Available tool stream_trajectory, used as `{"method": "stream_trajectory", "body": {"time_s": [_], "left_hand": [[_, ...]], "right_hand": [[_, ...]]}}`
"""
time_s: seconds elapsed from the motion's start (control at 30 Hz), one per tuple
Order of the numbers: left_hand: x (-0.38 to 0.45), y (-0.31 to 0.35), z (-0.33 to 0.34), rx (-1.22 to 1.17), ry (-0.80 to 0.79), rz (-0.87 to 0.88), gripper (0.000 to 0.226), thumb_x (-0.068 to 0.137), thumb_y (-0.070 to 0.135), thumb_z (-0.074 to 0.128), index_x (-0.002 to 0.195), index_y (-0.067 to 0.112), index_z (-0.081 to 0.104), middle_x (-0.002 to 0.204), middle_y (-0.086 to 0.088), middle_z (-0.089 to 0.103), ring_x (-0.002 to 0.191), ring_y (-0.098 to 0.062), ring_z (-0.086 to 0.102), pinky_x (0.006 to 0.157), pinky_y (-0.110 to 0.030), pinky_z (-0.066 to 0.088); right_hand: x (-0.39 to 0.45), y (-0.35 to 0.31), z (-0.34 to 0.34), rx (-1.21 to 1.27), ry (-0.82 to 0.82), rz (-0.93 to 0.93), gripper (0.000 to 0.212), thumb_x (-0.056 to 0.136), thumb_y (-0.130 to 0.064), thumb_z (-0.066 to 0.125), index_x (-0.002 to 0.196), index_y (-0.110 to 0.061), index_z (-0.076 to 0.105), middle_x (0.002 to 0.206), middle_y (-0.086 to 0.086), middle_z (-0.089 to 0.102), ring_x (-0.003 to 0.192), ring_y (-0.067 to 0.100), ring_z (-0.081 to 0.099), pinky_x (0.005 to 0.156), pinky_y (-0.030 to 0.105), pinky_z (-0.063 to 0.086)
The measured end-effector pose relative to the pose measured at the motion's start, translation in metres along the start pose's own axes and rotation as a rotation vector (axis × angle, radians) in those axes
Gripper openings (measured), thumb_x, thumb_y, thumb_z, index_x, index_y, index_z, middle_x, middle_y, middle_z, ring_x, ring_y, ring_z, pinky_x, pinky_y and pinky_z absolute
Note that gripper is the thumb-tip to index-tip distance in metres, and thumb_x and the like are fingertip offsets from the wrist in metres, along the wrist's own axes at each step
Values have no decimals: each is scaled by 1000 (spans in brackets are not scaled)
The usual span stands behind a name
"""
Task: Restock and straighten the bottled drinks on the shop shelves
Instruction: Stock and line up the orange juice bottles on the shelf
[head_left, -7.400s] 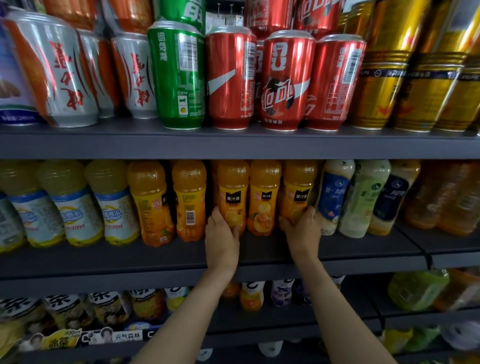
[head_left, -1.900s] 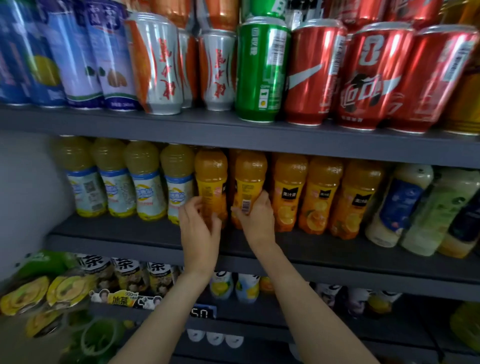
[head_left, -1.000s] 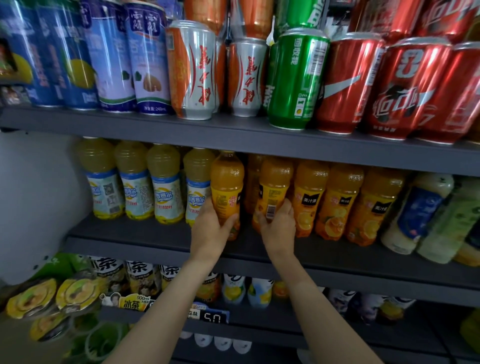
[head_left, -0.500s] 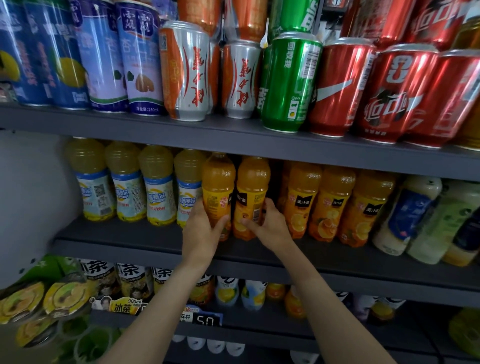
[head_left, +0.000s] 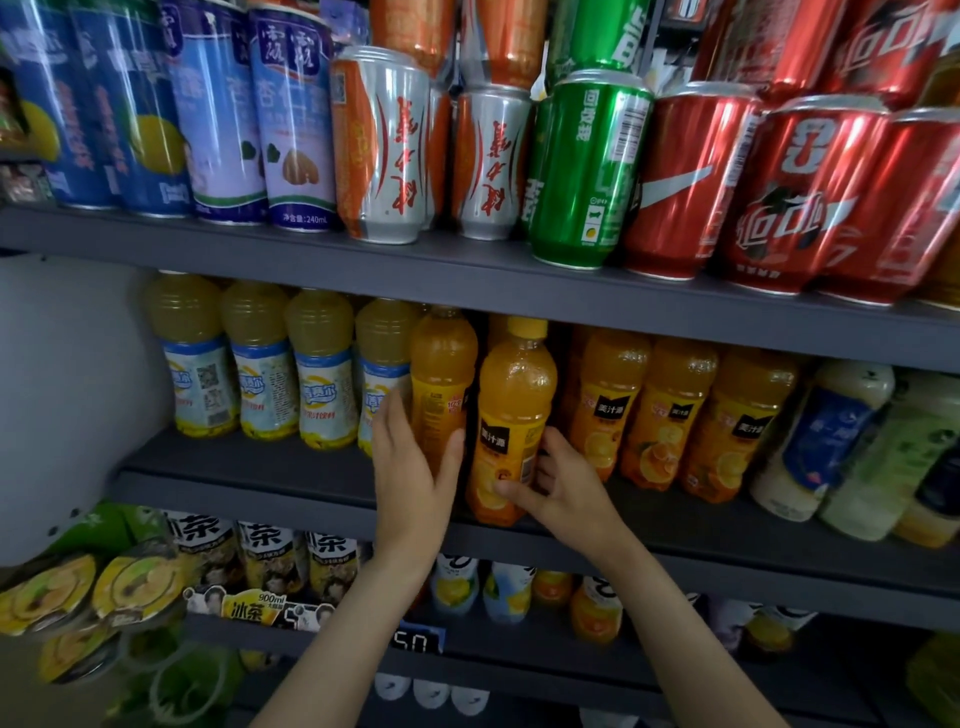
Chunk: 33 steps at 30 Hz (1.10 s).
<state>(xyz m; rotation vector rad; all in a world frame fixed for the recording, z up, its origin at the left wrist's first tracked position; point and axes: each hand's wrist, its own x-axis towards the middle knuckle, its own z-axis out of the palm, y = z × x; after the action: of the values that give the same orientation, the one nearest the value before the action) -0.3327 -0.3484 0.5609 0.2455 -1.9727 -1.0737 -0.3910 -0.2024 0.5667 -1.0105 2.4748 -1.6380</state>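
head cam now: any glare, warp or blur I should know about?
Head view: bright streaks of glare on the red cans and blue cans; wide-angle warp bows the top shelf and leans the outer cans; edges soft, bottom row dim; the orange bottle between both hands stays sharp.

Top shelf – row of cans: blue cans (head_left: 88, 104) at left, pale blue can with nut picture (head_left: 298, 124), two silver-orange cans (head_left: 382, 150) side by side, green can (head_left: 589, 166), red cans (head_left: 800, 192) at right. More cans stacked on top, cut off by frame edge. White wall (head_left: 62, 389) at left of shelving. Bottom left – round yellow-lidded cups (head_left: 93, 592), tilted, blurred. Digital price tag reading "50" (head_left: 415, 642) on lower shelf edge.
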Motion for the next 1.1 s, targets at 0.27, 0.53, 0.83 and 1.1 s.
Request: {"method": "stream_trajectory", "body": {"time_s": [0.27,0.53,0.83,1.1], "left_hand": [[-3,10,-25,-128,-150,-47,79,64,59,62,128,19,38,111,0,57,102,-13,57,79,-12,43],[15,-6,-48,-111,27,-134,73,68,44,68,128,14,39,110,3,52,103,-15,52,84,-25,41],[27,-15,-44,-24,-27,-64,86,66,64,57,133,15,36,121,-3,52,113,-20,52,94,-37,46],[30,-21,-40,-64,-39,-24,79,71,57,61,134,17,35,123,-1,52,114,-15,50,96,-31,44]], "right_hand": [[-7,-32,35,17,-149,-156,43,80,-19,70,117,-23,49,104,-19,58,96,-4,59,85,14,47],[57,-15,13,-56,363,265,44,87,-14,64,126,-3,48,124,12,56,115,20,53,90,23,41],[109,10,37,-163,413,469,75,79,-22,72,137,-2,28,136,22,38,128,37,37,105,43,37],[86,27,44,-211,479,392,71,80,-19,69,135,1,28,136,23,36,127,40,35,106,43,33]]}}
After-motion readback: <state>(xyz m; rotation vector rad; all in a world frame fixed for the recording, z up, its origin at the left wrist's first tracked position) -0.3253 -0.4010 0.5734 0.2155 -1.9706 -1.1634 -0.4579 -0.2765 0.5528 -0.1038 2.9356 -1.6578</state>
